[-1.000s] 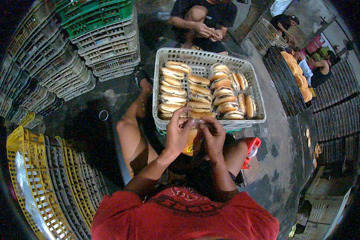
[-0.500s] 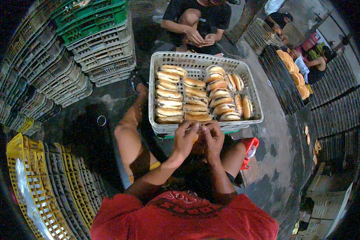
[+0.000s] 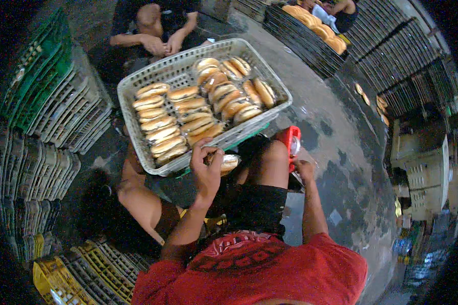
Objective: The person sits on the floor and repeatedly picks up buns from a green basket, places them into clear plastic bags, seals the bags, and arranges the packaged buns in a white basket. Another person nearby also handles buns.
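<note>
My left hand (image 3: 207,170), in front of the crate's near edge, grips a filled bun (image 3: 230,163) in clear wrapping between thumb and fingers. Beside my right knee, a red tape dispenser (image 3: 293,145) carries a pale roll. My right hand (image 3: 305,171) is at its lower end with the fingers closed; whatever they pinch is too small to make out. The pale plastic crate (image 3: 146,163) ahead of me holds rows of wrapped, dark-filled buns (image 3: 160,134), some lying flat, others turned on edge at the right.
Tall stacks of crates, green (image 3: 45,84) and grey (image 3: 84,99), rise at left. Yellow crates (image 3: 61,279) stand at lower left. Across from me sits a person (image 3: 155,38) with hands together. Bread loaves (image 3: 315,26) top dark trays at far right, near another person.
My hands have parted: the right moved right to the tape dispenser, while the left keeps the bun near the crate. The view has turned rightward, tilting the crate in the picture.
</note>
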Demonstrator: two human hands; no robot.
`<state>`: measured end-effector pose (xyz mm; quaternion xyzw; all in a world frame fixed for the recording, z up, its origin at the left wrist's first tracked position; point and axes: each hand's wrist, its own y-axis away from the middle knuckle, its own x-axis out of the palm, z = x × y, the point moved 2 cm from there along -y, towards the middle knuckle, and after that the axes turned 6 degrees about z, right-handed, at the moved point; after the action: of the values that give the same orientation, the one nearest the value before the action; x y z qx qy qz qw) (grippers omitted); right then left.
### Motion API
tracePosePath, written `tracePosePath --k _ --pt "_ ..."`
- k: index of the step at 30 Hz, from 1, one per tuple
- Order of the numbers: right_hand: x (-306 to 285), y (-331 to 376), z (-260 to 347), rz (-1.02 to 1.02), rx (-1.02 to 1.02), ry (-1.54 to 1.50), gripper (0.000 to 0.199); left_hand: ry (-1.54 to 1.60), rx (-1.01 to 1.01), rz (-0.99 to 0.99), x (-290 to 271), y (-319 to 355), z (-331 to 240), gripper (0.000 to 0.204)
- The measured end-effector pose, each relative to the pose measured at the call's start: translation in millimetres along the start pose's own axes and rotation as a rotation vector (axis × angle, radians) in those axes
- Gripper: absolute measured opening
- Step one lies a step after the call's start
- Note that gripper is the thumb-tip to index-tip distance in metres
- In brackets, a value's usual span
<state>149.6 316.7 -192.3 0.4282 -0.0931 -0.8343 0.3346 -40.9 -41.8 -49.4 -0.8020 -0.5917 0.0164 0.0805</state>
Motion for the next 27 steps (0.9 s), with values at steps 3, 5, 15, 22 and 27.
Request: tracePosePath --k 3,5,15,22,27 --pt "-6 -17 -36 0.109 -0.104 -0.188 0.025 0.078 -0.052 0.077 18 4 -1 0.031" --pt "-13 -10 -38 0.072 -0.227 -0.217 0.023 0.074 -0.07 0.117 26 6 -2 0.029" --pt "-10 47 7 0.034 -0.015 0.436 0.029 -0.1 0.006 0.059 28 9 7 0.024" --pt "39 158 180 0.316 -0.78 -0.277 0.022 -0.231 0.229 0.046 49 23 4 0.025" --pt "57 196 225 0.149 -1.031 -0.114 0.031 -0.186 0.194 -0.052 29 23 2 0.022"
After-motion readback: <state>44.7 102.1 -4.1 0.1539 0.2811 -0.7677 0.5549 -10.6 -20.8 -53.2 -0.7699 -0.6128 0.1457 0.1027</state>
